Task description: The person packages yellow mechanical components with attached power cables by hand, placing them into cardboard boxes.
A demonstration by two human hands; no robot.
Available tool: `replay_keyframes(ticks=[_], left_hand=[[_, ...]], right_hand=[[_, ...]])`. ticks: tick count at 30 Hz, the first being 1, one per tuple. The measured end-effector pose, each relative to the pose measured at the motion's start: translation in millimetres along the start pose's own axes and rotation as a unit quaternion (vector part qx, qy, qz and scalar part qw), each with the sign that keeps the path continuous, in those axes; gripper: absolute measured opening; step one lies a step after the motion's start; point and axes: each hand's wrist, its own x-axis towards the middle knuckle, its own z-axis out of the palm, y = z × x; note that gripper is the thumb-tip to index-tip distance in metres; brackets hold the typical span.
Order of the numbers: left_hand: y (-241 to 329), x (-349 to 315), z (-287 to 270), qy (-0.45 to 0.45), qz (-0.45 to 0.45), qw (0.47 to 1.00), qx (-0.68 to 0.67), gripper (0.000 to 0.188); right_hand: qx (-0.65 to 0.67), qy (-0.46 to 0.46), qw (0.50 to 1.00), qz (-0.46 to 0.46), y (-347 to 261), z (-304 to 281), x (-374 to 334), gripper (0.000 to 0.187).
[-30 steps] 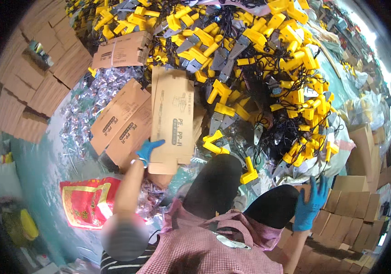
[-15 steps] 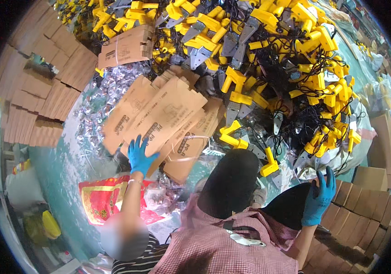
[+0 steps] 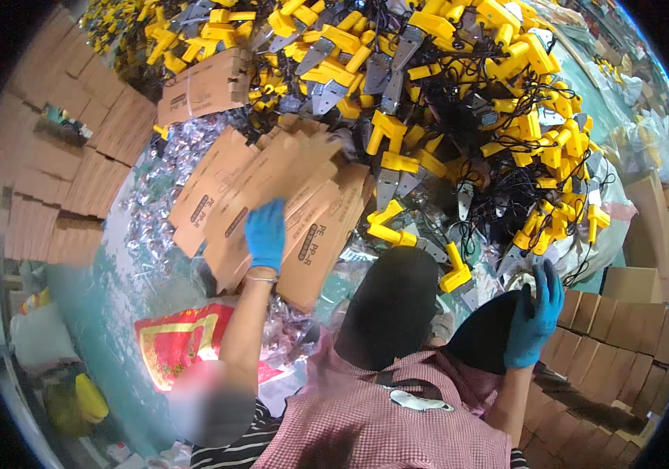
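Above green floor point(image 3: 92, 305), the right hand point(image 3: 535, 319) hangs loosely curled, empty, by the knee point(image 3: 484, 338), while the left hand point(image 3: 266, 236) lies over fanned flat cartons point(image 3: 319, 234), grip unclear, where uneven pressure could skid them toward yellow tools point(image 3: 388, 129) beyond.

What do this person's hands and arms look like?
The left hand and right hand wear blue gloves. A thin, pale band circles the left wrist. Forearms look bare; a black-and-white striped sleeve shows higher on the left, beyond a blurred patch.
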Motion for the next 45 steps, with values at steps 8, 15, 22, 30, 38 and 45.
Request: replay_keyframes(ticks=[8,15,22,30,38,45], left_hand=[[233,111,-185,0.028,0.454,0.875,-0.167,0.040],[275,116,-217,0.036,0.004,0.666,-0.745,0.052],[263,42,-189,-0.107,-0.051,0.664,-0.738,0.051],[294,-47,-197,-0.108,-0.156,0.531,-0.826,0.060],[295,-69,-196,-0.161,-0.033,0.767,-0.620,0.056],[272,-80,-194,-0.168,0.114,0.755,-0.624,0.075]], right_hand=[[0.716,0.129,0.634,0.260,-66,12,100,0.051],[0.610,-0.054,0.790,-0.028,-71,-22,41,0.044],[0.699,-0.068,0.709,0.071,-39,3,-18,0.054],[0.692,-0.087,0.647,0.309,-51,-3,-44,0.053],[0.656,-0.096,0.731,0.160,-49,-31,-76,0.049],[0.686,-0.107,0.676,0.248,-45,-17,-82,0.029]])
